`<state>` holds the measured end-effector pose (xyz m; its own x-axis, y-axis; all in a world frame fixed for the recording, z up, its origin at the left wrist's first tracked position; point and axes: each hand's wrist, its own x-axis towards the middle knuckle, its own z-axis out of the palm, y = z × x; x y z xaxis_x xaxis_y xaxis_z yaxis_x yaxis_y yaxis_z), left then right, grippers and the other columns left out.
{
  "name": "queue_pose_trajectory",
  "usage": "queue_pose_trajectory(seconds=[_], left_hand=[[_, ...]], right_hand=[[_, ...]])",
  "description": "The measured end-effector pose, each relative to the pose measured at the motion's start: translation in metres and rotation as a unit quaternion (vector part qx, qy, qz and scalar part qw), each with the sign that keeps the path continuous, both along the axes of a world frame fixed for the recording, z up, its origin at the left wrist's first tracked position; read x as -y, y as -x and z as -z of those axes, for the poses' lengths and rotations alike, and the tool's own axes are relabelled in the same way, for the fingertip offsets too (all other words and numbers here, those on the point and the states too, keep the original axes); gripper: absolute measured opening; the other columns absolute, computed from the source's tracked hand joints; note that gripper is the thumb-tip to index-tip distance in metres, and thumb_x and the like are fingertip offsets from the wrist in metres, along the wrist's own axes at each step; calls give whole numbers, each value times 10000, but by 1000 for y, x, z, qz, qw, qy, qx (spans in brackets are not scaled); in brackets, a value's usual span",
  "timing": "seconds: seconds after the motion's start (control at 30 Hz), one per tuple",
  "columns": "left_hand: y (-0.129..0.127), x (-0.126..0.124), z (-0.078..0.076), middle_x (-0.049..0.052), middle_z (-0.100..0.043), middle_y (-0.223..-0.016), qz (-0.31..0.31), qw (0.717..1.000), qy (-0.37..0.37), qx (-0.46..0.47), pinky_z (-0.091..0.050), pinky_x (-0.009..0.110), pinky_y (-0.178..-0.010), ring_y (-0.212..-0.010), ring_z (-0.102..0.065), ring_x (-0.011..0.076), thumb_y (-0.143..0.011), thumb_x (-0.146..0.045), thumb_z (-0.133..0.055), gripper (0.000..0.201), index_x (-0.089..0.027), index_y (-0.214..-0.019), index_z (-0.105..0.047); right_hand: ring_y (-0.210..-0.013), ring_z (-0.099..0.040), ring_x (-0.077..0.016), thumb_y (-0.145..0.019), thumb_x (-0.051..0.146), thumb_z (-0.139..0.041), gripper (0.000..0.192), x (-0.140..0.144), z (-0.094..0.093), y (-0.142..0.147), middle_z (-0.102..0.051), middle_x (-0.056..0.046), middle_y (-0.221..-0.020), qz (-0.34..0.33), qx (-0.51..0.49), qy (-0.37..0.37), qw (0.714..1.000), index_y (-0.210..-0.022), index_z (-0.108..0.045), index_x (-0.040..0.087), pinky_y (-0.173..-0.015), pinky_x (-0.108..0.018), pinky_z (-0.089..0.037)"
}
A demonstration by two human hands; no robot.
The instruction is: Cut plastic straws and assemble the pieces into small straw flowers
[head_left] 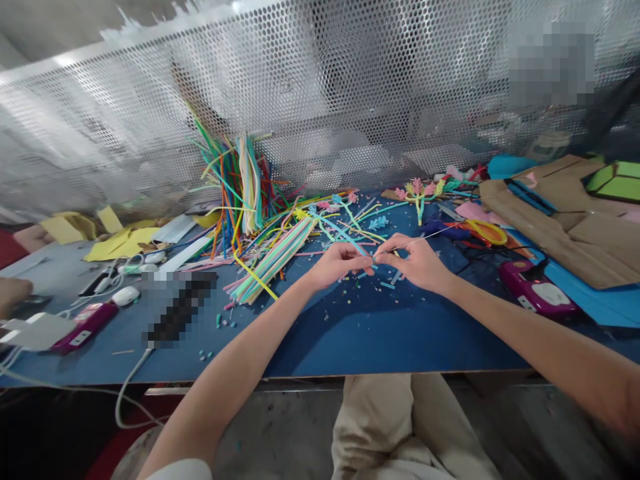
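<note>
My left hand [334,264] is closed, its fingertips pinching a light blue pipe cleaner [345,235] that slants up and to the left. Right beside it, my right hand [419,263] pinches a thin wire [430,233], which runs out over the hand to the upper right. The fingertips of both hands almost meet where wire and pipe cleaner come together; the exact contact is too small to make out. Just behind the hands lies a blue leaf-shaped piece [379,223]. Small cut scraps [387,285] are scattered beneath them.
Left of my hands lies a pastel pipe-cleaner bundle [273,267]; more pipe cleaners [245,190] stand against the perforated metal screen [300,87]. A branched flower piece [419,193] sits behind. Purple power strips [537,290], brown paper [565,220] and a white mouse [126,296] flank the workspace. Another person's hand [14,293] is far left.
</note>
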<state>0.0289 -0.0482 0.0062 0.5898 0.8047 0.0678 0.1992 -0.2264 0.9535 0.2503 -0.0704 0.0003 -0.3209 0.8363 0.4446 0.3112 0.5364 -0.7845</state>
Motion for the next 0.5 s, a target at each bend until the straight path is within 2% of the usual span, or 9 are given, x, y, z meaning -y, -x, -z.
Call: queue_pose_trajectory(seconds=[0.07, 0.13, 0.2, 0.27, 0.3, 0.37, 0.43, 0.5], left_hand=[[-1, 1, 0, 78, -755, -777, -16, 995, -92, -31, -396, 251, -520, -572, -571, 115, -862, -492, -672, 352, -151, -847, -760], [-2, 1, 2, 65, -757, -795, -51, 967, -235, -80, -438, 270, -600, -642, -623, 131, -900, -467, -623, 337, -173, -821, -766], [0, 0, 3, 38, -757, -783, -93, 902, -398, -141, -454, 303, -715, -705, -655, 143, -913, -421, -611, 279, -211, -811, -765], [3, 0, 2, 17, -753, -756, -99, 827, -514, -207, -431, 332, -787, -716, -660, 143, -928, -379, -606, 209, -253, -875, -763], [6, 0, 1, 13, -754, -755, -95, 796, -550, -234, -416, 339, -796, -715, -658, 143, -940, -364, -596, 190, -269, -913, -759], [9, 1, -3, 10, -770, -819, -82, 755, -593, -268, -395, 347, -799, -728, -659, 141, -965, -334, -568, 180, -293, -989, -742], [11, 3, -7, 1, -782, -906, -80, 732, -618, -275, -382, 350, -796, -743, -661, 138, -981, -299, -545, 186, -307, -1035, -723], [10, 5, -8, -9, -784, -932, -84, 726, -626, -273, -377, 348, -791, -742, -663, 133, -985, -277, -538, 186, -310, -1041, -712]], right_hand=[[-870, -641, -230, -860, 516, -665, 277, -1, 0, 1, -740, -50, -944, 9, -4, 26, 1000, -876, -761, 256, -785, -379, -512], [-840, -647, -224, -866, 526, -649, 311, -2, 2, 2, -745, -60, -954, 5, -19, 52, 998, -904, -755, 237, -751, -365, -519], [-805, -656, -208, -868, 524, -645, 326, -4, 5, 4, -746, -61, -908, -3, -45, 75, 996, -916, -746, 217, -732, -340, -518], [-716, -640, -178, -865, 523, -652, 334, -6, 8, 8, -732, -52, -826, 1, -83, 102, 991, -902, -737, 203, -673, -310, -508], [-649, -612, -158, -861, 529, -654, 340, -5, 10, 10, -715, -44, -779, 9, -105, 121, 987, -886, -732, 198, -618, -296, -496], [-554, -536, -127, -845, 544, -666, 357, -4, 12, 15, -672, -29, -722, 22, -153, 164, 974, -863, -724, 192, -501, -270, -458], [-552, -500, -121, -804, 544, -705, 364, -2, 13, 19, -653, -30, -728, 29, -202, 204, 957, -873, -725, 187, -427, -248, -429], [-593, -501, -126, -755, 519, -755, 359, 1, 11, 22, -660, -41, -758, 32, -231, 228, 945, -879, -733, 182, -402, -229, -422]])
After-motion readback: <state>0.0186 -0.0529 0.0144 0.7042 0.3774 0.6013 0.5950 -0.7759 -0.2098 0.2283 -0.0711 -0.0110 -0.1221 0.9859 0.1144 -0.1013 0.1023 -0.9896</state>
